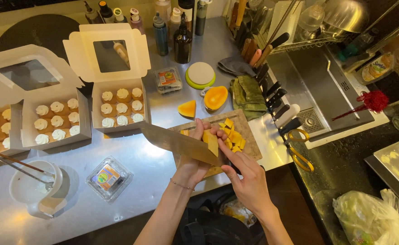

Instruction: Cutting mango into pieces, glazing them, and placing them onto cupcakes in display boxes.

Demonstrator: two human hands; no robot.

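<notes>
The left hand (198, 149) is gripping a slice of orange fruit (211, 141), fingers curled around it, holding it just above the wooden cutting board (249, 145). The right hand (247, 177) is closing around the handle of a large knife (174, 141); the handle itself is hidden under the fingers. The blade is lying flat across the left hand, tip pointing left, and is touching the held slice.

On the cutting board, just right of the held slice, a heap of cut fruit pieces (232, 136) is sitting. Beyond the board, a fruit wedge (187, 109) and a hollowed fruit half (215, 97) are resting on the steel counter (131, 181), near each other.

To the left, an open white box (120, 106) is holding nine frosted cupcakes in three rows, its windowed lid standing upright. A second open box of cupcakes (56, 121) is sitting just beside it. Near the counter's front edge, a clear plastic punnet (108, 178) is lying, with a white jug (34, 188) holding tongs to its left.

Right of the board, yellow-handled scissors (299, 152) are lying at the sink's edge, and a green cloth (247, 95) is lying crumpled behind the board.
</notes>
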